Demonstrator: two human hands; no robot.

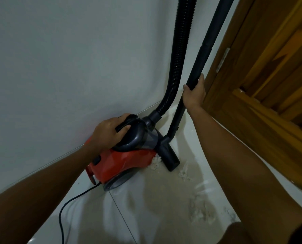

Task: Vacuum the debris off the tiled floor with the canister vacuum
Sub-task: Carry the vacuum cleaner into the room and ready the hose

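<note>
Gripping the dark handle on top of the vacuum (122,161), the left hand (109,132) has its fingers curled over the grip and its thumb along the near side. The right hand (195,93) is wrapped round the black tube (202,60), which stands nearly upright just beside the wooden door frame (222,71). From the tube the floor head (169,155) sits on the tiles, touching the red body's front corner, with a ribbed hose (178,55) rising alongside against the white wall (67,59). A power cord (71,201) trails from the back of the machine across the floor (146,199). Pale debris (199,211) is scattered near the head and nearer the camera, so the cleaning looks barely begun; nearly all of the mess seems left to do.
</note>
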